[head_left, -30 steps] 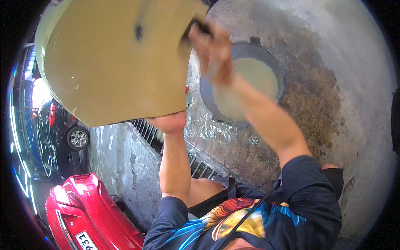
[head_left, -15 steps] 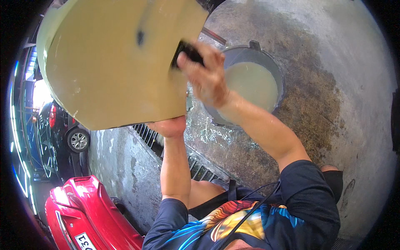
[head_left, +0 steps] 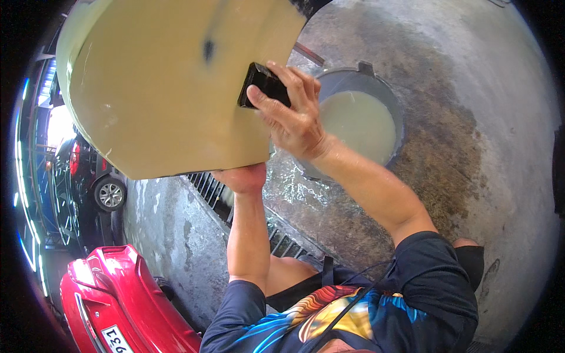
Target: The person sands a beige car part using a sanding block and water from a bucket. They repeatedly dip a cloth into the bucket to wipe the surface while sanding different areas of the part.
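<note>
R hand (head_left: 295,117) pinches the black block (head_left: 268,87), thumb vs. fingers, on the tan body panel (head_left: 159,106) nr its R edge, prob. for even pressure. L hand (head_left: 244,177) under lower edge, prob. bracing; fingers hidden, can't tell grip. Grey bucket (head_left: 344,79) nearby.

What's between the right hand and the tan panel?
A black block, gripped by the right hand. In the head view it overlaps the tan panel near its right edge and appears to rest against it.
</note>
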The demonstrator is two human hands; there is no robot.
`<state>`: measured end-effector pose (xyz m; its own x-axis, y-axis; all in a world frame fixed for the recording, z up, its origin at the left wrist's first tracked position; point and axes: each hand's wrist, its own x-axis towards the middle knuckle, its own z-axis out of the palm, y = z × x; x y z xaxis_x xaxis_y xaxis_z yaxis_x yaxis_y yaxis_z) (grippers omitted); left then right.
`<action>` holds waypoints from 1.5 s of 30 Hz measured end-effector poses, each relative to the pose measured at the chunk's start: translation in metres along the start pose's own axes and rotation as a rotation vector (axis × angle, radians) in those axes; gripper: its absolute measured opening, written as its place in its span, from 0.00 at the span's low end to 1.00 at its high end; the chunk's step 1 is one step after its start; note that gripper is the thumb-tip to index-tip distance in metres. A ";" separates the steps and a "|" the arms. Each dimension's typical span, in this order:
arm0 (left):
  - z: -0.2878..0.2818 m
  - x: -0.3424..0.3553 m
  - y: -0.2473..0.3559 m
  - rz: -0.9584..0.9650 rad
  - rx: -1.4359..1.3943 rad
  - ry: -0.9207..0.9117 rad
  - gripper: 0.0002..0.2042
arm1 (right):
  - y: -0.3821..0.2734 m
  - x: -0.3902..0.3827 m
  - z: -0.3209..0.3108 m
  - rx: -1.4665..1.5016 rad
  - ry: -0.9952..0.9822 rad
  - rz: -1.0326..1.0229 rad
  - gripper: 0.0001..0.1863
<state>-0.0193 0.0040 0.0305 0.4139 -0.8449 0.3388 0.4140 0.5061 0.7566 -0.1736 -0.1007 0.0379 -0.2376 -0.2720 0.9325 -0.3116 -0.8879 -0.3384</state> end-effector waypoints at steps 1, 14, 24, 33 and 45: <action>-0.001 0.000 0.001 -0.012 0.006 -0.034 0.16 | 0.003 0.005 -0.001 0.003 0.032 -0.113 0.19; -0.008 0.001 -0.002 -0.044 -0.045 -0.034 0.21 | 0.001 0.000 0.000 -0.049 -0.032 -0.027 0.24; -0.022 0.006 -0.003 -0.038 -0.002 -0.027 0.28 | -0.010 -0.001 0.005 0.009 -0.006 -0.046 0.23; -0.012 -0.002 0.005 -0.125 -0.069 -0.062 0.33 | 0.043 0.037 0.002 -0.133 0.080 0.195 0.23; -0.011 0.000 0.009 0.500 0.889 -0.224 0.27 | 0.054 0.041 0.004 -0.114 0.101 0.178 0.23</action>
<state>-0.0065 0.0101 0.0309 0.1759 -0.6329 0.7540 -0.5466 0.5742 0.6095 -0.1966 -0.1607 0.0581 -0.3867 -0.3770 0.8416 -0.3572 -0.7802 -0.5136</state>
